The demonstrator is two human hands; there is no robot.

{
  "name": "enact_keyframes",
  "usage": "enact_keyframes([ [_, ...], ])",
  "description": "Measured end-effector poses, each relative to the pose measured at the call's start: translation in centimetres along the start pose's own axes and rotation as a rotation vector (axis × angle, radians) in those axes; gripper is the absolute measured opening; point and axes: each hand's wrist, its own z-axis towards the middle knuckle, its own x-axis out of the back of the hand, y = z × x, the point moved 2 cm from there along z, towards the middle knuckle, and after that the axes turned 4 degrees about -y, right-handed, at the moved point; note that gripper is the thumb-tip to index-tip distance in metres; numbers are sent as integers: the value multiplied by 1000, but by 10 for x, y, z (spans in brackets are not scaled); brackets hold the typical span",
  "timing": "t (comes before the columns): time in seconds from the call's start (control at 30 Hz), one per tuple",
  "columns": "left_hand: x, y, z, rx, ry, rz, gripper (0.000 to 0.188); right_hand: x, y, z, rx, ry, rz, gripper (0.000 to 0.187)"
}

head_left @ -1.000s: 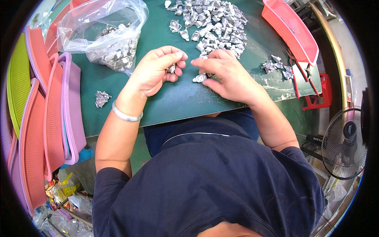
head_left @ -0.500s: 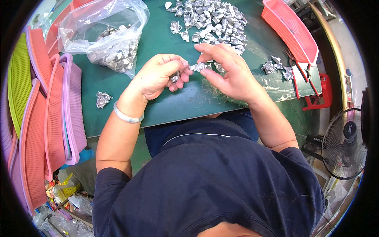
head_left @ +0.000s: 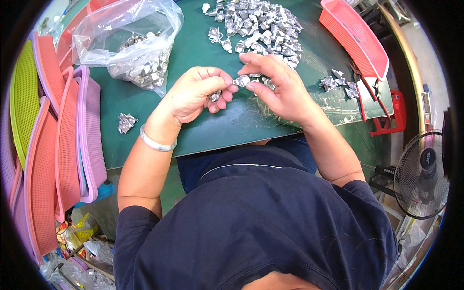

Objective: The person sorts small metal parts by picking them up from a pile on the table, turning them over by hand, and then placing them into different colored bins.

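Observation:
My left hand (head_left: 200,94) is closed, its thumb and forefinger pinching the end of a small silver-grey metal casting (head_left: 241,81). Another metal piece (head_left: 214,95) shows partly among its curled fingers. On the other side of the casting, my right hand (head_left: 282,89) has its fingers stretched and apart, with the thumb tip at the casting's right end; whether it presses is hard to tell. More castings (head_left: 268,84) lie partly hidden behind the right hand. Beyond both hands spreads a heap of similar castings (head_left: 261,26) on the green table (head_left: 193,48).
A clear plastic bag (head_left: 96,50) of castings stands at the far left; a lone casting cluster (head_left: 127,123) lies nearer. Several clusters (head_left: 340,83), red-handled pliers (head_left: 369,92) and a pink basket (head_left: 355,41) are at right. Stacked baskets (head_left: 67,145) flank the left; a fan (head_left: 423,174) stands right.
The casting between my hands has turned and now shows a rounder face. Both hands have shifted only slightly.

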Motion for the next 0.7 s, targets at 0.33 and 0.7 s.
enact_keyframes([
  [0.33, -2, -1, 0, -12, 7, 11, 10, -2, 2, -1, -15, 8, 13, 47],
  [0.7, -2, -1, 0, -6, 0, 32, 10, -3, 3, 0, 8, 45, -1, 44],
])
